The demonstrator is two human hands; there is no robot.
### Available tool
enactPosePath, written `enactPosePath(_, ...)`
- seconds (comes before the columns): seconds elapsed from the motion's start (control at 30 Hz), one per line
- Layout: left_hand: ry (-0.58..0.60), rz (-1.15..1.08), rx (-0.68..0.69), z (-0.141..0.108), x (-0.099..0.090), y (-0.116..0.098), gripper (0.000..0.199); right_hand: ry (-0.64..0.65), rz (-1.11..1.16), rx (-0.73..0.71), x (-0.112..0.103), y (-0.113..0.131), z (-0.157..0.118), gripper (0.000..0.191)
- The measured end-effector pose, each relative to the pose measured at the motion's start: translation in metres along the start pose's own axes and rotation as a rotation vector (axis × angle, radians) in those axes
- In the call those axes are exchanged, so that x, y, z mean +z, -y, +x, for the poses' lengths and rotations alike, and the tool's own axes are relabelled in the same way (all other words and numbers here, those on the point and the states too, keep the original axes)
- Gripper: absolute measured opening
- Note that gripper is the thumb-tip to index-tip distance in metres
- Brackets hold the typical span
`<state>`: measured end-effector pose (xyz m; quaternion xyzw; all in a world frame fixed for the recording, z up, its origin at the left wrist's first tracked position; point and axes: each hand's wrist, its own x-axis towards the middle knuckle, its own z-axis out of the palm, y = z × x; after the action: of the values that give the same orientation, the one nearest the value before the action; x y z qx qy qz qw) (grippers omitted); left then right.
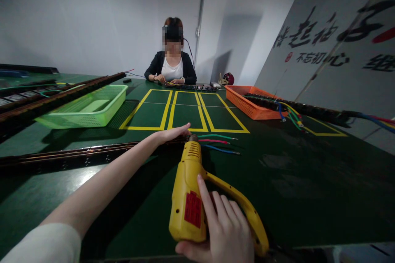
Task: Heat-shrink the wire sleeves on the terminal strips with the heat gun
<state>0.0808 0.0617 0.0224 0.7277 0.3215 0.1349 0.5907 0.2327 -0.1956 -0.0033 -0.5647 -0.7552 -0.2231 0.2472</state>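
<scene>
My right hand [226, 224] is wrapped round a yellow heat gun [188, 172] with a red label, which points away from me. Its dark nozzle sits by the end of a long dark strip assembly [101, 154] lying across the table. From that end green, red [214, 141] and blue wires stick out to the right, with bare tips. My left hand [174, 132] reaches over the same end, its visible fingers stretched out flat; the underside of the hand and part of the fingers are hidden. Contact between nozzle and strip cannot be made out.
On the green table [293, 197], yellow tape frames [169, 111] lie ahead. A green basket [92, 119] is at left beneath more long strips [61, 94]. An orange basket [240, 100] holds a strip with colored wires [293, 115]. Opposite sits a person [173, 65], hands on the table.
</scene>
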Motion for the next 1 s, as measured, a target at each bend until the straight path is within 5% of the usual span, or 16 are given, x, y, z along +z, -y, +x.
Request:
enactPosePath(0.43, -0.094, 0.138, -0.037, -0.002, -0.003, 0.0, 0.072, 0.059, 0.084, 0.087, -0.007, -0.024, -0.004, 0.109)
enactPosePath(1.0, 0.029, -0.007, -0.017, -0.008, -0.003, -0.002, 0.071, 0.13, -0.216, 0.318, -0.011, -0.068, 0.004, 0.088)
